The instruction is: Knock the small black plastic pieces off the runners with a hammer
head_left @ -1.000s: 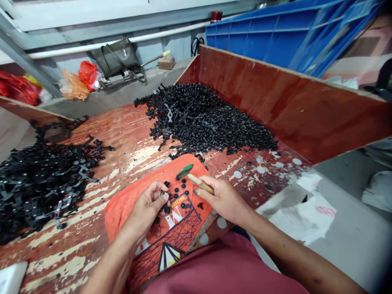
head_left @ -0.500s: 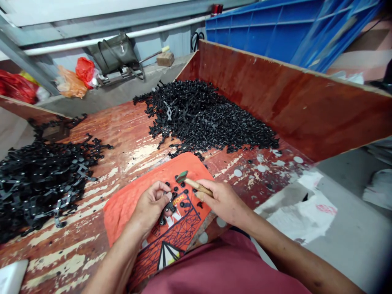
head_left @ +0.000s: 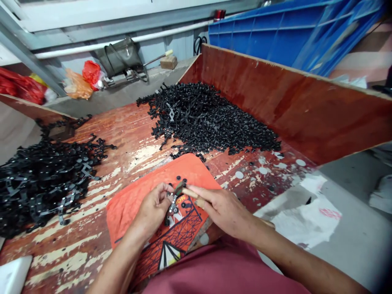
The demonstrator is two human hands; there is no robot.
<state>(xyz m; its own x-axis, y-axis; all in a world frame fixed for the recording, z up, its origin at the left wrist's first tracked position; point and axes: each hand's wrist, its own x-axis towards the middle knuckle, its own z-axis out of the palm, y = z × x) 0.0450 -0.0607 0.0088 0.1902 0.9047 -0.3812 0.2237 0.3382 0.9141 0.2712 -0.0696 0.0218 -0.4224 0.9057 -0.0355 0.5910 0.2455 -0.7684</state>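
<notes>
**Pinching a black linked part in the left hand, gripping a wooden-handled tool in the right hand**

Left hand: thumb and fingertips nearly together, part caught at their tips and sticking out toward the body. Silvery dots along it; link count too small to read.

Right hand: fingers curled round the handle, index finger laid along it toward the left hand. Tool's greenish head sits between the 2 hands, right by the left fingertips, at the part's far end. Can't tell if it's touching.

Under both hands: orange cloth, lettering plus dark line print. A few small black round pieces on it, between and just beyond the hands.

Cloth lies on a worn red-brown tabletop, surface flaking.

Beyond the hands: big pile of black parts, near edge by the cloth's far edge. Red-brown board past it, blue crate behind that.

Left of the left hand, well apart: 2nd heap of black linked strips.

Right of the right hand: crumpled white sheet, reddish mark on it. Pale discs on the tabletop just beyond that hand.

Far past the left hand: dark green bag, wooden block to its right.
</notes>
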